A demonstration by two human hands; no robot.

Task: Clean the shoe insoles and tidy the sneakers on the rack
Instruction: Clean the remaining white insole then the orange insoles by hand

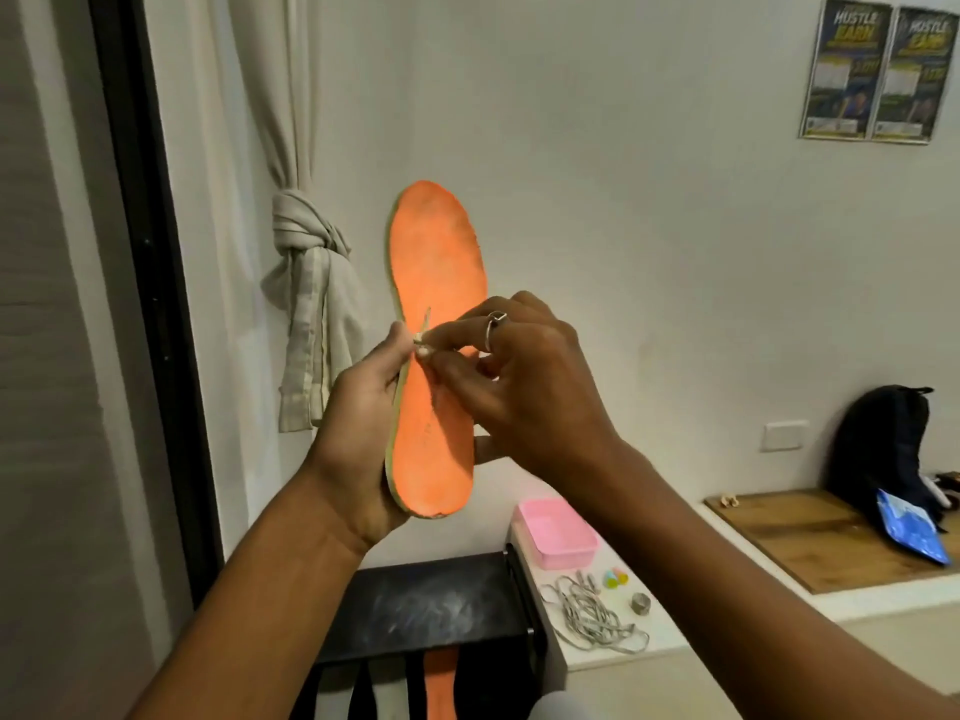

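Observation:
An orange insole with a pale edge stands upright in front of me, toe end up. My left hand grips it by its lower half, thumb on the left edge. My right hand, a ring on one finger, pinches a small pale scrap against the middle of the insole. Below, a second orange insole lies on a lower shelf of the black rack, whose top is dusty. What lies beside that insole is too dark to tell.
A pink plastic tub, a tangle of grey shoelaces, small coloured bits and a metal ring lie on a white ledge right of the rack. A knotted curtain hangs at left. A black backpack stands on a wooden board at far right.

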